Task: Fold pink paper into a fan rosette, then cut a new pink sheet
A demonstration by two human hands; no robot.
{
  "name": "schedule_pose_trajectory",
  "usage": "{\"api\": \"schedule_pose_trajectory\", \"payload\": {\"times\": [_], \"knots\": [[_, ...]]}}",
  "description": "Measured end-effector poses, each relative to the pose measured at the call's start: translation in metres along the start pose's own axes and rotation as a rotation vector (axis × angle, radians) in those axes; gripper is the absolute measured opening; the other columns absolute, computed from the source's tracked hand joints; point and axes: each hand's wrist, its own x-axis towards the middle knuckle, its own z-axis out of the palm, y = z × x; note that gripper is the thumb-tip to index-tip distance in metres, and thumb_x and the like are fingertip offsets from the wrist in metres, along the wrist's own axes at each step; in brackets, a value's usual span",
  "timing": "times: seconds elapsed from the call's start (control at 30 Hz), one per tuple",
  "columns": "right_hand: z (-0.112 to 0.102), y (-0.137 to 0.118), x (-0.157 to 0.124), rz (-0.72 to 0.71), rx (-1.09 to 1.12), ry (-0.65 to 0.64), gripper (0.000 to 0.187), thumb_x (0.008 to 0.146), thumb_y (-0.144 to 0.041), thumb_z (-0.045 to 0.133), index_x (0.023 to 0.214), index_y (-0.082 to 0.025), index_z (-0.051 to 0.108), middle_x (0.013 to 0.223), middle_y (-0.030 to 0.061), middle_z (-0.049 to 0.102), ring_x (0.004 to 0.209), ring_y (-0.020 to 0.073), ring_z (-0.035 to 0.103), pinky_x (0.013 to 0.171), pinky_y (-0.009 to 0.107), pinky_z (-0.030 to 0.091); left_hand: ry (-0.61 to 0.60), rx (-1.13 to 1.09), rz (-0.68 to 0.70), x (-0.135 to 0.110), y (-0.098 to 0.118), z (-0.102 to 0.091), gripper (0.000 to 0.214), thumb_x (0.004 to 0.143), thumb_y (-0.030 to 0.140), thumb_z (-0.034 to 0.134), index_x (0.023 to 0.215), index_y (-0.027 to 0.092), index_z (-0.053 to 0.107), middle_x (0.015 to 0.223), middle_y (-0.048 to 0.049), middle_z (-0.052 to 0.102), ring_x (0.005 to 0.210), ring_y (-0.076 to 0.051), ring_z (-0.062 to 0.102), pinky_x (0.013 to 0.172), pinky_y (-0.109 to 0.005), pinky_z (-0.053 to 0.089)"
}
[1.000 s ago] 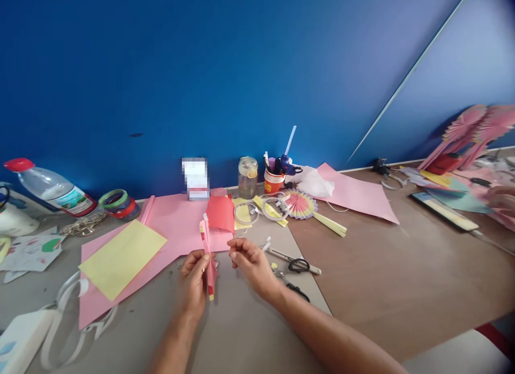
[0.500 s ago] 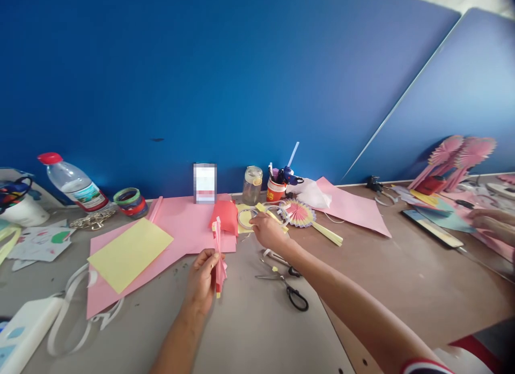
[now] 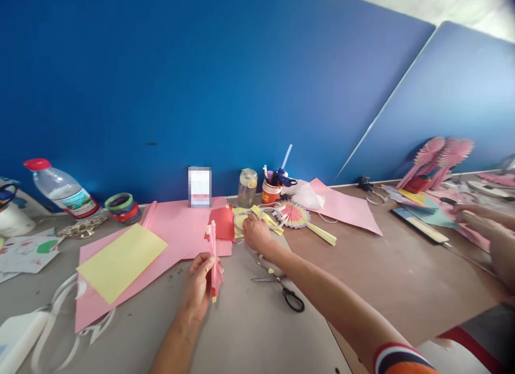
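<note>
My left hand (image 3: 200, 281) pinches a pleated pink paper fan (image 3: 215, 277), held upright, with small yellow bits at its ends. My right hand (image 3: 257, 233) reaches across to a roll of tape (image 3: 241, 221) lying by yellow paper pieces. Its fingers are curled together at the roll's edge, and the fingertips are hidden. A red paper piece (image 3: 223, 224) lies left of the roll. Beneath my right forearm are scissors with black handles (image 3: 293, 299). Right of my right hand lies a round pleated pink and yellow rosette (image 3: 295, 214) with a yellow stick.
Pink sheets (image 3: 177, 218) and a yellow sheet (image 3: 123, 261) lie to the left. Behind stand a bottle (image 3: 66, 189), a glass jar (image 3: 247, 187) and a red pen cup (image 3: 271, 192). Another person's hands (image 3: 486, 229) are at the right, near a phone (image 3: 418, 226).
The view has shifted slightly, so most things sit a little further left. My left hand keeps the paper fan, and my right hand stays at the tape roll.
</note>
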Motion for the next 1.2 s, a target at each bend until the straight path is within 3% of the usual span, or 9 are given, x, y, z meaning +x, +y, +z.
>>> {"api": "schedule_pose_trajectory", "payload": {"times": [0.2,0.6,0.97,1.2], "knots": [[-0.002,-0.021,-0.011,0.006,0.156,0.100,0.026,0.084,-0.018,0.049,0.109,-0.016,0.056,0.111,0.0116,0.057,0.099,0.0223,0.054,0.083,0.034,0.040,-0.013,0.022,-0.001,-0.003,-0.004,0.003,0.029,0.065,0.035,0.075,0.070,0.017,0.052,0.066,0.0018,0.063,0.052,-0.008,0.053,0.046,-0.018,0.040],[0.019,-0.037,-0.013,-0.029,0.375,0.134,0.022,0.079,-0.012,0.051,0.100,-0.015,0.059,0.100,0.0104,0.061,0.085,0.0196,0.059,0.077,0.029,0.043,-0.015,-0.060,-0.010,-0.005,-0.004,0.006,0.031,0.064,0.035,0.075,0.068,0.017,0.050,0.060,0.0034,0.060,0.047,-0.007,0.051,0.043,-0.018,0.036],[0.020,-0.063,0.021,-0.105,0.336,0.085,0.012,0.081,-0.013,0.047,0.083,-0.017,0.059,0.086,0.0068,0.063,0.072,0.0175,0.058,0.063,0.026,0.039,0.089,-0.244,0.010,0.002,-0.002,-0.004,0.025,0.063,0.027,0.073,0.065,0.018,0.049,0.058,0.0037,0.057,0.051,-0.009,0.053,0.046,-0.020,0.038],[0.003,-0.111,0.069,-0.360,0.274,0.013,0.021,0.087,-0.015,0.042,0.087,-0.018,0.063,0.090,0.0062,0.067,0.081,0.0173,0.061,0.069,0.025,0.042,0.154,-0.407,0.022,0.008,-0.001,-0.009,0.031,0.058,0.027,0.078,0.063,0.018,0.049,0.058,0.0047,0.055,0.060,-0.010,0.056,0.061,-0.023,0.044]]}}
